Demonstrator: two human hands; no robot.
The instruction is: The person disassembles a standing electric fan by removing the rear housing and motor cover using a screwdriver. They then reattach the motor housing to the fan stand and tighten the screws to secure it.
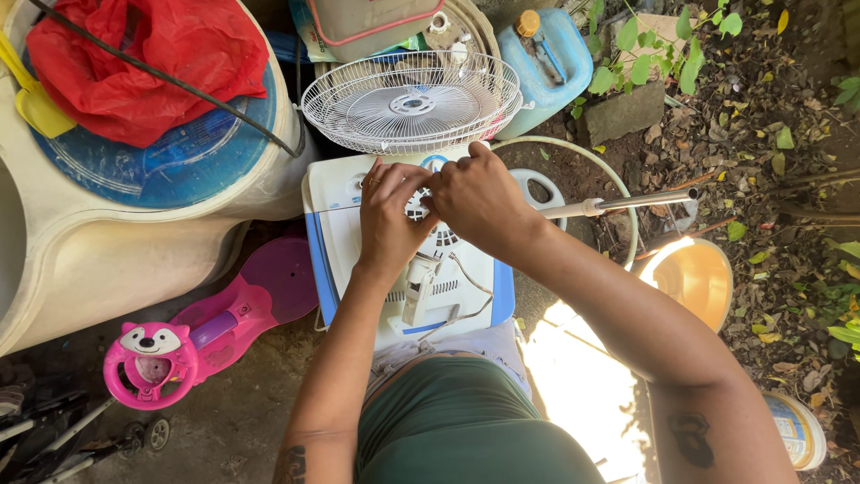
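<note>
Green shirt (pixel 466 421) lowest; both hands, left hand (pixel 387 215) and right hand (pixel 479 199), pinch the white fan motor (pixel 430 269) below the fan grille (pixel 412 100)

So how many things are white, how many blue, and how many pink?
White: 2, the fan grille and the fan body both hands touch.
Blue: 1, the jug.
Pink: 1, the toy car.
Total: 4

Green top, bare arms, dark tattoo on each forearm, ring on left hand (pixel 387 215)
</note>
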